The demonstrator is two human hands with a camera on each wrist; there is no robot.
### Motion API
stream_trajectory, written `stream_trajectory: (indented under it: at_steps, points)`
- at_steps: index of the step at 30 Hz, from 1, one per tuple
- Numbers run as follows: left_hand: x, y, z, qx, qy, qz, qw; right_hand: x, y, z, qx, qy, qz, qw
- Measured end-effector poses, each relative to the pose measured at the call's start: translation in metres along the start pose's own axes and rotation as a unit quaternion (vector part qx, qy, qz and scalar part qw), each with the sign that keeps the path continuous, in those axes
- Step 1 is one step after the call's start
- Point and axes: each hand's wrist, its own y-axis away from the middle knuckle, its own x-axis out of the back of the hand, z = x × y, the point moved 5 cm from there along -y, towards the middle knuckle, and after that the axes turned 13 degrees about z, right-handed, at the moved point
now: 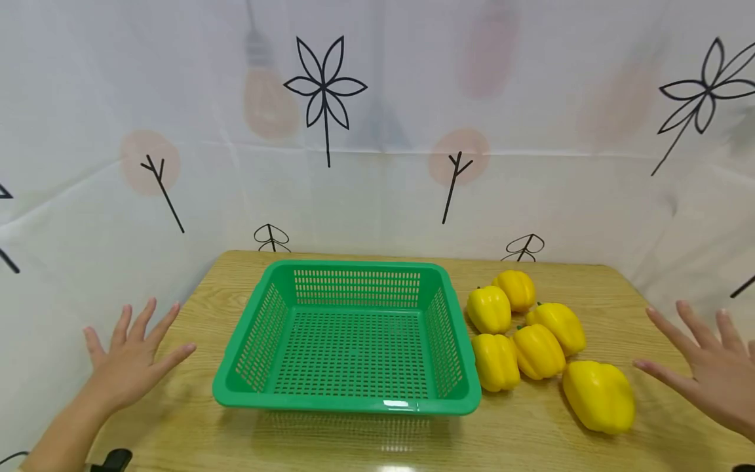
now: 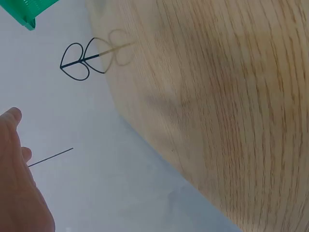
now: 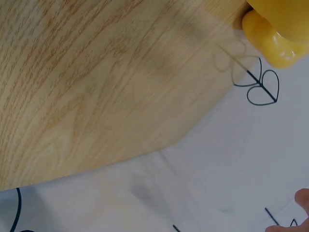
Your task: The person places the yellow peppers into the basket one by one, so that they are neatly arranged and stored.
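Note:
A green plastic basket (image 1: 354, 402) with slotted walls stands on the table, nothing inside it. To its right lie several yellow bell peppers (image 1: 538, 352), grouped close together, with one pepper (image 1: 599, 397) nearer the front and right. My left hand (image 1: 126, 367) hovers left of the basket, fingers spread and holding nothing. On the far right, my right hand (image 1: 716, 373) is raised beside the front pepper, fingers also spread, touching nothing. Only part of the left hand (image 2: 21, 188) shows in the left wrist view, and fingertips of the right hand (image 3: 299, 212) in the right wrist view.
The wooden table (image 1: 330, 449) has rounded back corners. Behind it hangs a pale cloth (image 1: 377, 196) printed with plants, reaching round both sides. A black strap (image 1: 112, 461) is at the left wrist.

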Motion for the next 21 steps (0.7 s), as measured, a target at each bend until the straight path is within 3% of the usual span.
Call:
stream_trajectory:
  at_steps: [8, 21]
  points:
    - [0.001, 0.000, 0.007, -0.006, 0.037, 0.020, 0.9991, 0.003, 0.001, -0.005, 0.000, 0.003, -0.009, 1.0000]
    - [0.001, 0.000, 0.016, -0.008, 0.089, 0.047, 0.9949, -0.005, 0.006, -0.005, 0.003, -0.053, -0.013, 0.9985]
